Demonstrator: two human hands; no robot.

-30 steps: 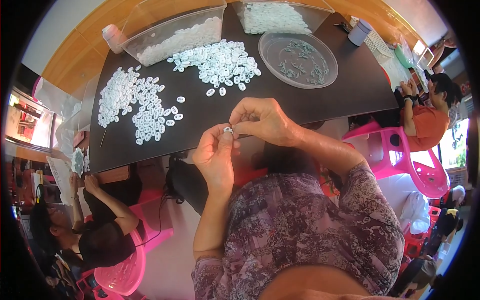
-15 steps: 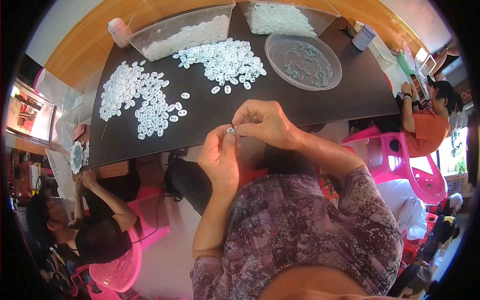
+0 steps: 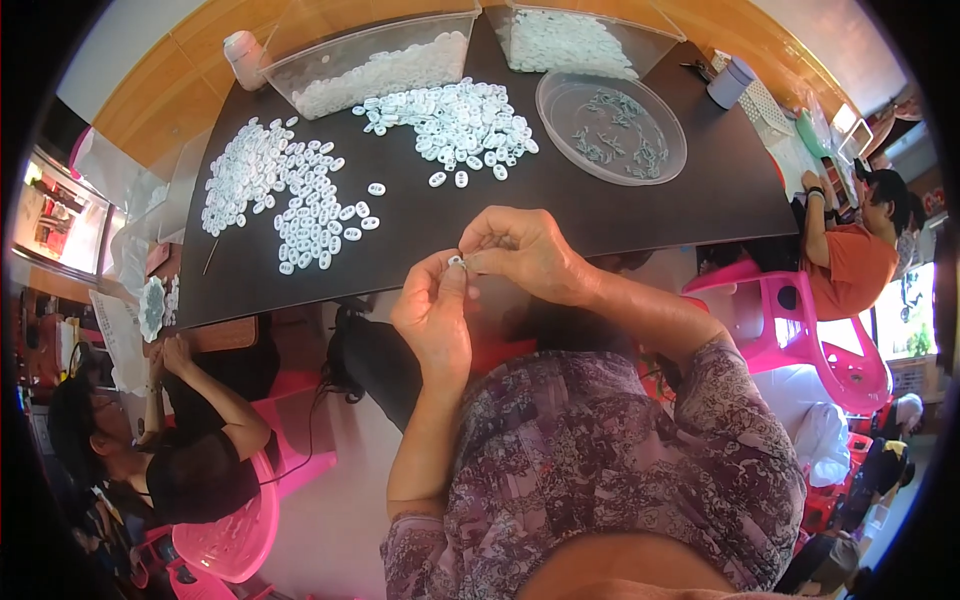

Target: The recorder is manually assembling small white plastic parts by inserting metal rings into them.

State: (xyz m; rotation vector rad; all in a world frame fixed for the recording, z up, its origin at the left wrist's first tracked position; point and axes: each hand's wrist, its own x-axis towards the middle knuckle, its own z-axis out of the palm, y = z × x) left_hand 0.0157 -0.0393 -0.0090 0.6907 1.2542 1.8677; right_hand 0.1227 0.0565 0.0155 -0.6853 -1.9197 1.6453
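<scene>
Between the thumb and forefinger of my left hand [image 3: 436, 318] is a small white oval piece [image 3: 456, 261], held just off the table's near edge. My right hand [image 3: 538, 258] is closed in a pinch right against that piece. Whatever its fingertips hold is too small to make out. Beyond my hands, similar white oval pieces with dark slots lie in a pile [image 3: 465, 125] at the middle and a spread heap [image 3: 312, 215] at the left. A clear round dish [image 3: 563, 112] at the right holds small grey-green bits [image 3: 606, 147].
Two clear bins with white pieces, the left bin [image 3: 290, 75] and right bin [image 3: 650, 40], line the back of the dark table [image 3: 420, 225]. A white bottle [image 3: 244, 60] and a grey-lidded container [image 3: 731, 82] flank them. Co-workers sit left and right near pink chairs [image 3: 765, 300].
Both hands stay together at the white oval piece, with only a slight shift of the fingers. The whole view has moved a little.
</scene>
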